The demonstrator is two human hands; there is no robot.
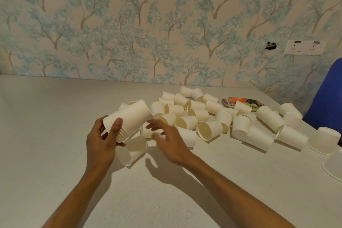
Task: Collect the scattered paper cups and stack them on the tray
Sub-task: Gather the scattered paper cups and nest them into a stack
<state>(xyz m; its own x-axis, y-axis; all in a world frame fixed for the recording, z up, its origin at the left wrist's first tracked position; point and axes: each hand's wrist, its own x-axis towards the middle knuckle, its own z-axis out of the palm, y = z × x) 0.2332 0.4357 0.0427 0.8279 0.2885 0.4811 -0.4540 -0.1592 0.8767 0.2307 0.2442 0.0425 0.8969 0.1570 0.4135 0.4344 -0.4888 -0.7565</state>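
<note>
**Q:** On the desk [55, 116], what was happening, and how would that step best be done?

**A:** Near the middle, the left hand [103, 139] held a nested stack of paper cups [127, 120] tilted on its side, rims toward the person. By my judgement, the next cup should slide on squarely in line with the stack so that it seats without crushing.

**Q:** How did the fingers lie?

**A:** The left fingers [118, 124] curled round the stack's rim end, gripping it. The right hand [166, 139] hovered just beside the stack, fingers spread and loose, blurred, holding nothing I could make out.

**Q:** Where were the other things?

**A:** Loose cups [211, 129] lay scattered, mostly on their sides, across the desk to the right. The tray [229, 102], patterned with orange, sat beyond them, well apart from both hands.
</note>
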